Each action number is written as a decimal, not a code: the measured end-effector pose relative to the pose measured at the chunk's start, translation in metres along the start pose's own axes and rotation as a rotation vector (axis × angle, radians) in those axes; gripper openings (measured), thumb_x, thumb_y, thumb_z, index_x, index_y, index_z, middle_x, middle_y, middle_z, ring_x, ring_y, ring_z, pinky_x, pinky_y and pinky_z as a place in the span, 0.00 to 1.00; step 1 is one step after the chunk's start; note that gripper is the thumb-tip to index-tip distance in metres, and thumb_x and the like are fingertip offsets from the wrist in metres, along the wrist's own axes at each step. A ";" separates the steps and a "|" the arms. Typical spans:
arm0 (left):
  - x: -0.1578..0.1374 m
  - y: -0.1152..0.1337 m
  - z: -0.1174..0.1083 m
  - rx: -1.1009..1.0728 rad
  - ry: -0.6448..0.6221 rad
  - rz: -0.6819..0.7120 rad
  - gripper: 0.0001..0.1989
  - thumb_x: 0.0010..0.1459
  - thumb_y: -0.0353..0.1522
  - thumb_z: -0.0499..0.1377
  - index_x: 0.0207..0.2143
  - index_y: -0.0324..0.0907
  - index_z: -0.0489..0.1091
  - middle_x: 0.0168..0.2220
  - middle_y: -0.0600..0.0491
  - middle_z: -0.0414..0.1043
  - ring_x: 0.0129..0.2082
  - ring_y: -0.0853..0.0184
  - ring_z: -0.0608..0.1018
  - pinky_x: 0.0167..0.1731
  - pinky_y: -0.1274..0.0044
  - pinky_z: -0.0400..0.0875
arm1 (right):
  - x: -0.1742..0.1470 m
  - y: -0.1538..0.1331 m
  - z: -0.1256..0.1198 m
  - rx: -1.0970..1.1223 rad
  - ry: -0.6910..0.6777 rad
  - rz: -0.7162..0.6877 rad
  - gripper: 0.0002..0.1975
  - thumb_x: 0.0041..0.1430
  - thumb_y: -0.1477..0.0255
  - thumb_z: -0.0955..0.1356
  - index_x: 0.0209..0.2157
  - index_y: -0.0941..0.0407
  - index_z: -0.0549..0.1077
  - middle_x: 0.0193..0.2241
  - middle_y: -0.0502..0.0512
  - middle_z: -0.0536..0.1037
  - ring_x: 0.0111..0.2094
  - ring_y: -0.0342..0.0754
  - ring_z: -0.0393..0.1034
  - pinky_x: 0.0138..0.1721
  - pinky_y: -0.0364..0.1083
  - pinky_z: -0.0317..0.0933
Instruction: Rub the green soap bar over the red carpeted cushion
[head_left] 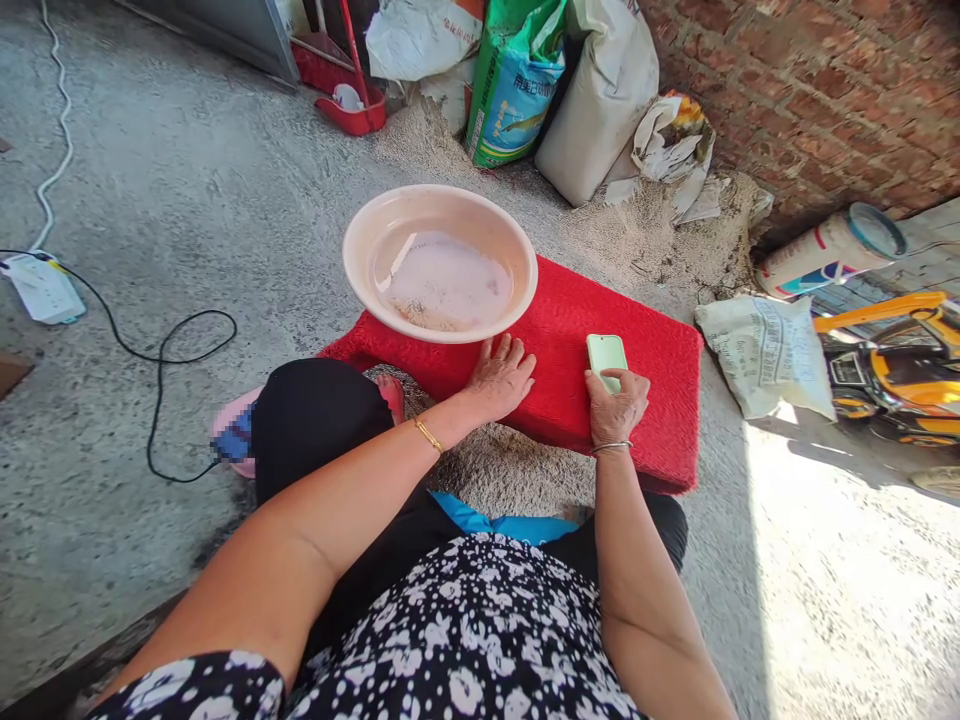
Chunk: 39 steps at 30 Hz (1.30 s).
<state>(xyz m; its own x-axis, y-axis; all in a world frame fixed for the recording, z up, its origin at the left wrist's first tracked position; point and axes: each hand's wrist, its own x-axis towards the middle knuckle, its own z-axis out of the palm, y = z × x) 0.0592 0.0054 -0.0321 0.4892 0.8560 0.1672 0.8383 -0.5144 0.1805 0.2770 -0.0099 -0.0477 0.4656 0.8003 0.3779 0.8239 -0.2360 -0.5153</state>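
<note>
A red, fuzzy cloth (555,330) covers a long low bench or board in front of my knees. My left hand (501,378) lies flat on it with fingers spread, close to the near rim of a pinkish-beige basin (360,295). Cloudy water (450,275) stands in the basin, with some brownish bits near its front side. My right hand (619,405) grips a pale green, rounded rectangular block (607,355) against the cloth farther right. The block's underside is hidden, so its exact kind is unclear.
Sacks (600,100) and spilled grain (637,240) lie along the brick wall (810,90). A red dustpan (352,115) is at the back. On the left, a white power strip (45,288) and black cable (161,400) cross the floor. A yellow machine (900,370) stands right.
</note>
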 end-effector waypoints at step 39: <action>0.001 0.002 0.002 0.052 0.006 0.012 0.21 0.64 0.37 0.49 0.56 0.38 0.64 0.59 0.38 0.61 0.62 0.46 0.60 0.58 0.52 0.52 | 0.001 -0.004 -0.004 0.148 -0.035 -0.080 0.17 0.49 0.54 0.68 0.30 0.54 0.72 0.35 0.53 0.66 0.41 0.50 0.62 0.43 0.49 0.58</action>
<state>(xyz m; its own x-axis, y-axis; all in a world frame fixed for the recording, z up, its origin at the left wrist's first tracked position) 0.0617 0.0054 -0.0337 0.4984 0.8491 0.1749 0.8437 -0.5214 0.1274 0.2754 -0.0108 -0.0420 0.3869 0.8327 0.3962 0.7998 -0.0891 -0.5937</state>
